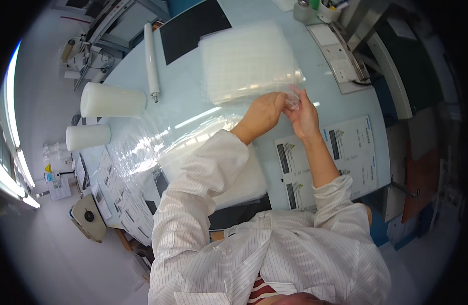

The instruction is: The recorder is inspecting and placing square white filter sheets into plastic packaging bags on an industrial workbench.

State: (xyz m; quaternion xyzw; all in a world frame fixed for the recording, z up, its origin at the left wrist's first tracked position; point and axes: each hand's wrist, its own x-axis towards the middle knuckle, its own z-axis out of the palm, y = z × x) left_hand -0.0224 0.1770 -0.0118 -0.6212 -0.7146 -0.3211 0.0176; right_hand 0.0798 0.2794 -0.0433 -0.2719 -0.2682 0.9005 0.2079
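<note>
My left hand [264,115] is closed, its fingertips pinched against a small crumpled piece of clear plastic film [293,102]. My right hand [303,118] grips the same film from the other side, with thumb and fingers bent round it. Both hands meet at the near right corner of a stack of translucent sheets [249,61] on the pale table. Below my left forearm lies a second stack of translucent sheets [239,178], partly hidden by the sleeve. Clear film [137,152] spreads, wrinkled and shiny, to the left of it.
Two white rolls [112,100] [89,137] sit at the table's left, near a long white roller [151,63]. Printed label sheets [351,152] lie at right, more [124,203] at left. A black sheet [193,28] lies at the back, beside a metal fixture [346,61] farther right.
</note>
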